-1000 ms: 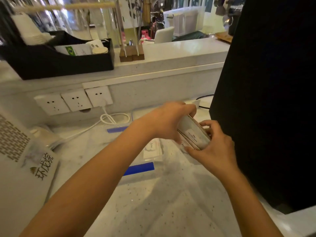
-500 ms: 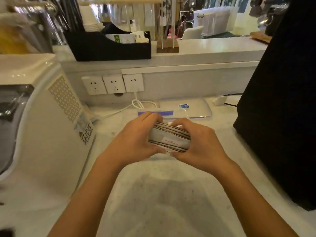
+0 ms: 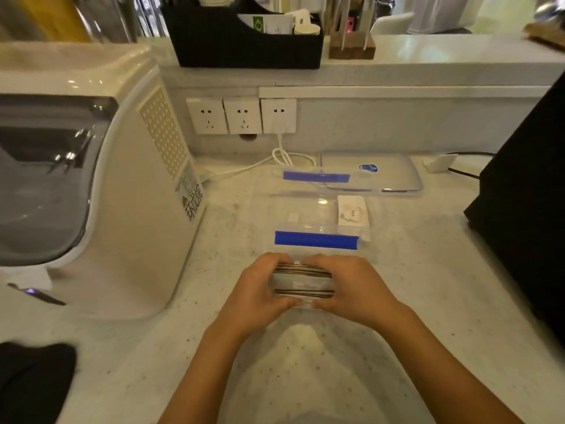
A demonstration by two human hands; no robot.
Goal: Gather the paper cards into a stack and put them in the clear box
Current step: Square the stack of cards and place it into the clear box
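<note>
Together, left hand (image 3: 255,293) and right hand (image 3: 348,289), fingers clasping the card stack (image 3: 302,284).

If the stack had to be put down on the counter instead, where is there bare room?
Bare counter lies right of the hands, between the clear box and the black appliance. A narrower strip runs between the box and the white machine. Behind the box it is crowded: lid, coiled cable. Both hands hold the stack.

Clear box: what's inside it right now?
One white card lies in the clear box, at its right end. The stack is outside, between both hands. The near wall's blue clip hides some floor.
</note>
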